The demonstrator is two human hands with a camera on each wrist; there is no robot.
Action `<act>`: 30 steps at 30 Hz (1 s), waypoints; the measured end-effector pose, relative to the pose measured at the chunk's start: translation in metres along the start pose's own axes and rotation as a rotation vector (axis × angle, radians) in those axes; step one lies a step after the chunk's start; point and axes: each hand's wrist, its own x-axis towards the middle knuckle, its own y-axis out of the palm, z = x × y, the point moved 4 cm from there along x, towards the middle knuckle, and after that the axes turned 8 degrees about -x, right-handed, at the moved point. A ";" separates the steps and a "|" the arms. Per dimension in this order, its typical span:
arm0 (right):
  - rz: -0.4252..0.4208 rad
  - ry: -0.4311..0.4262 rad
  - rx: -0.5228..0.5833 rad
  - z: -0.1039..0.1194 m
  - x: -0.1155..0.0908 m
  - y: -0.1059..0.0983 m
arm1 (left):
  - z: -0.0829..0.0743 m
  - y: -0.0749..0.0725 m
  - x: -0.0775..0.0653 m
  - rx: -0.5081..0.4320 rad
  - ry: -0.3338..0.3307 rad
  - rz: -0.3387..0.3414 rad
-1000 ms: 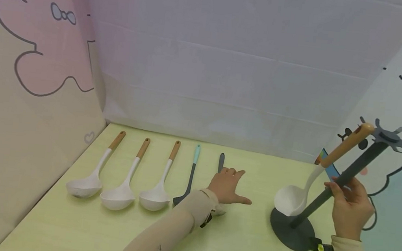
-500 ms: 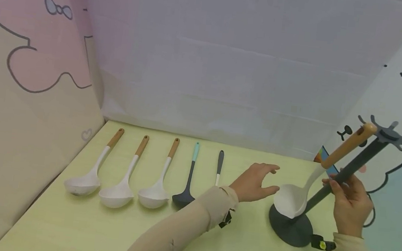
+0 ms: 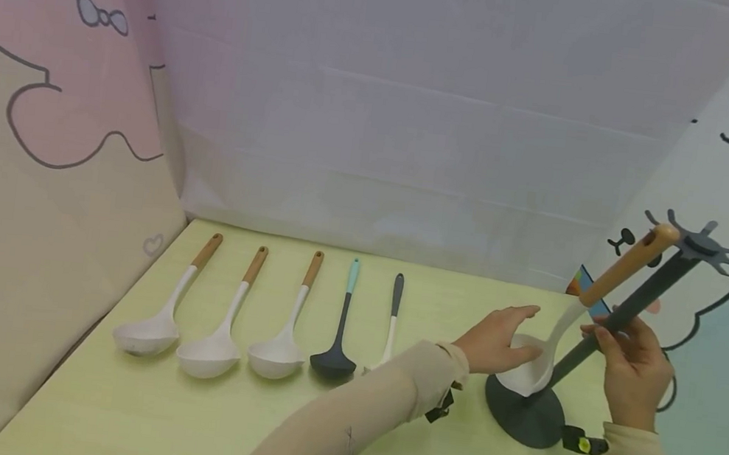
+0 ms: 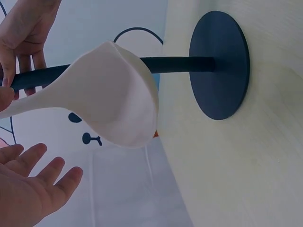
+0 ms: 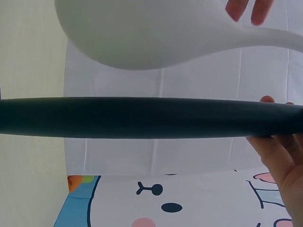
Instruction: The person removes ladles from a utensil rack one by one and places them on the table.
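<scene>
A white ladle with a wooden handle [image 3: 627, 268] hangs from a hook of the dark utensil stand [image 3: 653, 291], its bowl [image 4: 111, 97] down beside the post. My left hand [image 3: 494, 341] reaches in from the left with spread fingers, overlapping that bowl in the head view. In the left wrist view a gap shows between these fingers [image 4: 59, 182] and the ladle. My right hand [image 3: 638, 371] grips the stand's post partway up, thumb on one side and fingers on the other. The stand's round base [image 3: 534, 423] is on the table.
On the table's left lie three white ladles with wooden handles, one of them a ladle [image 3: 207, 355] in the middle. Right of them are a black ladle [image 3: 332, 365] with a teal handle and a grey-handled white utensil [image 3: 395, 305], partly behind my left sleeve. Cartoon-printed cloth walls surround the table [image 3: 138, 411].
My left hand has moved right, from over the grey-handled utensil to the hanging ladle's bowl. My right hand stays on the post.
</scene>
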 end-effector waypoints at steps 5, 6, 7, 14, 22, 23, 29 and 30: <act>-0.005 -0.037 0.029 -0.003 0.001 0.000 | -0.004 0.011 0.005 -0.015 -0.011 0.048; -0.005 -0.037 0.036 -0.003 0.001 0.000 | -0.005 0.013 0.006 -0.011 -0.003 0.055; -0.006 -0.034 0.042 -0.004 0.001 -0.001 | -0.005 0.015 0.007 -0.002 0.009 0.059; -0.010 0.003 0.035 -0.003 0.002 -0.001 | -0.013 0.025 0.012 0.145 0.013 0.029; -0.012 -0.004 0.029 -0.006 0.002 0.000 | -0.009 0.029 0.009 0.069 0.009 0.112; -0.010 -0.009 0.035 -0.006 0.002 0.000 | -0.005 0.028 0.007 0.031 0.003 0.125; -0.009 -0.042 0.038 -0.005 0.002 0.001 | 0.013 0.019 -0.001 -0.015 -0.027 0.135; -0.012 -0.050 0.050 -0.006 0.002 0.001 | 0.014 0.018 -0.001 0.008 -0.016 0.131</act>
